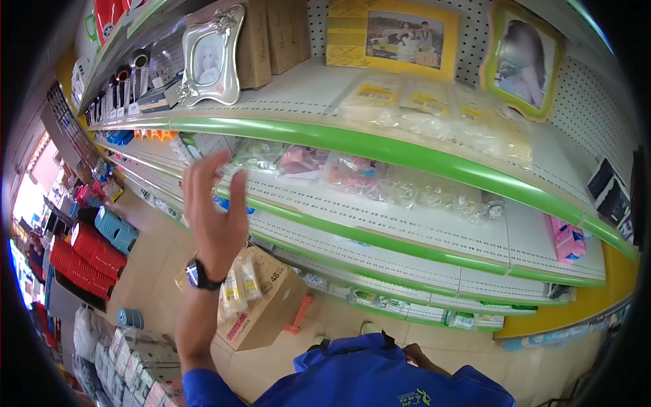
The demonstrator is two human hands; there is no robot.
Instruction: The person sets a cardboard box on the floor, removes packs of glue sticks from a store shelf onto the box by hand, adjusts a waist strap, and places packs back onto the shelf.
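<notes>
My left hand (215, 210), with a dark watch (196, 273) on its wrist, is raised in front of the shelves with fingers apart and nothing in it. Behind its fingertips lie clear bags of green and pink goods (303, 161) on the second shelf. A silver photo frame (211, 60) stands above it on the top shelf. Clear-wrapped packs with yellow labels (434, 108) lie further right. My right hand (426, 358) is low by my blue jacket (366, 373), which partly covers it; its fingers are not clear.
A cardboard box (271, 298) with yellow-labelled packs on it stands on the floor below my left hand. A yellow photo frame (393, 37) and a green-edged frame (522, 61) stand on the top shelf. Red baskets (85, 261) are at left.
</notes>
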